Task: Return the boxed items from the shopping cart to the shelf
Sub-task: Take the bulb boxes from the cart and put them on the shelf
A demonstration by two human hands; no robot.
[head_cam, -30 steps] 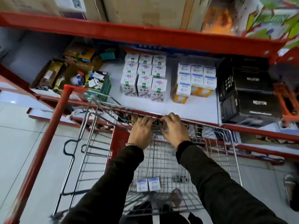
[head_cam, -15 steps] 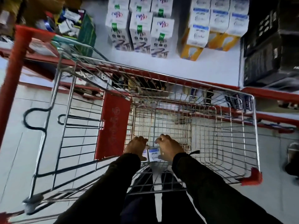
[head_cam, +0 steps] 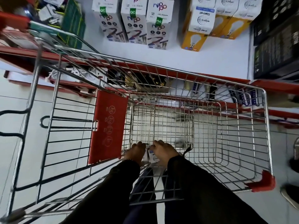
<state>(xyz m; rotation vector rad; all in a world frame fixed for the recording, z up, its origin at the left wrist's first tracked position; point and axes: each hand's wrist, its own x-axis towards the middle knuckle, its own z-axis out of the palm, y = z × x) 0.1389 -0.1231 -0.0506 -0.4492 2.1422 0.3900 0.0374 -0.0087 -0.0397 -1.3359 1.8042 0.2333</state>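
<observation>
Both my hands are down inside the wire shopping cart, at its near end. My left hand closes around a small white box, mostly hidden by the fingers. My right hand grips a second white box with a blue label beside it. The two boxes touch each other and sit low near the cart floor. Beyond the cart's far rim, the white shelf carries matching yellow-and-white bulb boxes.
White Nippo boxes stand in a row left of the bulb boxes. Large black boxes fill the shelf's right end. The cart's red child-seat flap stands left of my hands. Someone's shoes are at the right edge.
My hands left the cart's far rim and dropped into the basket, then closed tighter over the two boxes. The view tilted downward and moved closer.
</observation>
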